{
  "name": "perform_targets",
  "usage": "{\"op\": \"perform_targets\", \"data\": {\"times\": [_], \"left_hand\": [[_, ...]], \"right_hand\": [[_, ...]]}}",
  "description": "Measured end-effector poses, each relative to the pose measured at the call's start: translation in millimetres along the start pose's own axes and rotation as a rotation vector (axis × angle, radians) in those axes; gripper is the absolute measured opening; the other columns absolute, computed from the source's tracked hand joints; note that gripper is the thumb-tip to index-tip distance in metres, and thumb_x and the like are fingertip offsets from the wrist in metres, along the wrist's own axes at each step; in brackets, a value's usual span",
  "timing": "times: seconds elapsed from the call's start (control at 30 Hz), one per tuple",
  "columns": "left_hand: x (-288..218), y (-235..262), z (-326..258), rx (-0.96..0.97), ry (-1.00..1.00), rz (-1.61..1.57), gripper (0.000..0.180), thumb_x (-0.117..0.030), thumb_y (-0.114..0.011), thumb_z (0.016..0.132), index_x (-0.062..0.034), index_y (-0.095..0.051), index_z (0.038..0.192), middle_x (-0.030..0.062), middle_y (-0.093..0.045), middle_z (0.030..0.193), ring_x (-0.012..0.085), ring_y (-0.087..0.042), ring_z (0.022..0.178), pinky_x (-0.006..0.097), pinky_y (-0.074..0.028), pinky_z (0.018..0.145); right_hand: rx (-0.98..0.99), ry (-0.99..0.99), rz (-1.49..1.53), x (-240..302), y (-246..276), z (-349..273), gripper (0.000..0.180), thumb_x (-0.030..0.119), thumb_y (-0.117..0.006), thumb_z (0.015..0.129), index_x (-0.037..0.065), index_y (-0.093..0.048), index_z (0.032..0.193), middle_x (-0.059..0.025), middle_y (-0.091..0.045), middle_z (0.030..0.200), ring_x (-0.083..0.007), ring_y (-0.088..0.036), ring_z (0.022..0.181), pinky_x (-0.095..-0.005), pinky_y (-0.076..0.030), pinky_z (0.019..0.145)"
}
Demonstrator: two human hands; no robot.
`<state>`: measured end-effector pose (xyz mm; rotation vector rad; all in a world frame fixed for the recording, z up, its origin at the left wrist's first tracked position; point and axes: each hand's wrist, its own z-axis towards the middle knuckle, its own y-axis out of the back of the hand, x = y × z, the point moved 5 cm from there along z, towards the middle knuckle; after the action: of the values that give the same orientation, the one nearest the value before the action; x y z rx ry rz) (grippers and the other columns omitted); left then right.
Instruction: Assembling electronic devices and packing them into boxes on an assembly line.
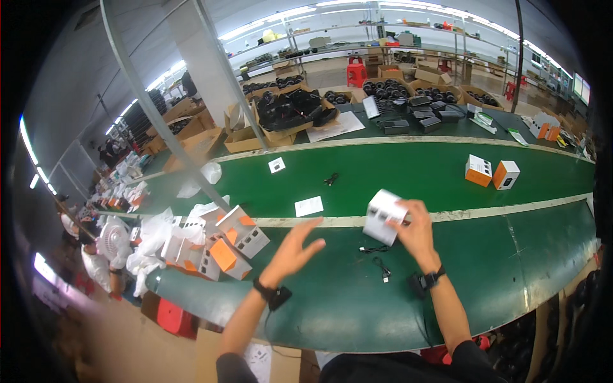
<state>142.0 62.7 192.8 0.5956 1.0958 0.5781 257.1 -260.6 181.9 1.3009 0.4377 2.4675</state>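
Observation:
My right hand grips a small white box with dark product pictures by its right side, above the front strip of the green table. My left hand is held over the table with fingers stretched apart and nothing in it. Below the box lie two coiled black cables, one close to my right wrist. A flat white sheet rests on the green belt beyond my left hand. To the left of that hand stands a cluster of white and orange boxes, some with open flaps.
Two white and orange boxes stand on the belt at the right. Farther back are a small white card and a black cable. Cartons of black parts line the far side. A metal post rises at left.

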Motion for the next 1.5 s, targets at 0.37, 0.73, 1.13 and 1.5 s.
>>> {"op": "perform_targets", "data": {"times": [0.37, 0.73, 1.13, 1.5], "left_hand": [[229, -57, 145, 0.247, 0.413, 0.350, 0.096, -0.046, -0.103, 0.065, -0.0166, -0.065, 0.147, 0.0137, -0.075, 0.131, 0.0391, -0.060, 0.137, 0.057, -0.052, 0.112], [212, -42, 179, 0.372, 0.203, 0.284, 0.084, -0.046, -0.105, 0.058, -0.0150, -0.069, 0.126, 0.0136, -0.073, 0.110, 0.0392, -0.066, 0.117, 0.051, -0.052, 0.104], [199, -49, 200, 0.502, 0.170, 0.338, 0.076, -0.042, -0.102, 0.068, -0.0106, -0.069, 0.129, 0.0109, -0.069, 0.113, 0.0355, -0.063, 0.121, 0.047, -0.054, 0.100], [256, -21, 243, 0.261, 0.331, 0.301, 0.042, -0.042, -0.100, 0.075, -0.0089, -0.081, 0.092, 0.0132, -0.081, 0.095, 0.0303, -0.078, 0.093, 0.042, -0.059, 0.089]], "right_hand": [[-0.033, -0.084, -0.055, -85, 16, -55, 0.028, 0.011, -0.080, 0.092, 0.001, -0.076, 0.118, -0.0222, -0.077, 0.122, -0.0407, -0.075, 0.112, -0.0462, -0.061, 0.096], [-0.077, -0.180, 0.047, -118, 4, -52, 0.018, -0.002, -0.077, 0.089, 0.004, -0.081, 0.105, -0.0145, -0.080, 0.111, -0.0340, -0.075, 0.107, -0.0419, -0.059, 0.096], [-0.023, -0.343, 0.068, -123, -5, -51, 0.012, -0.004, -0.073, 0.091, 0.001, -0.080, 0.099, -0.0142, -0.078, 0.110, -0.0322, -0.073, 0.104, -0.0399, -0.057, 0.092], [-0.045, -0.276, -0.003, -119, 1, -47, 0.010, -0.003, -0.075, 0.089, 0.002, -0.080, 0.096, -0.0139, -0.077, 0.109, -0.0332, -0.072, 0.104, -0.0402, -0.057, 0.091]]}}
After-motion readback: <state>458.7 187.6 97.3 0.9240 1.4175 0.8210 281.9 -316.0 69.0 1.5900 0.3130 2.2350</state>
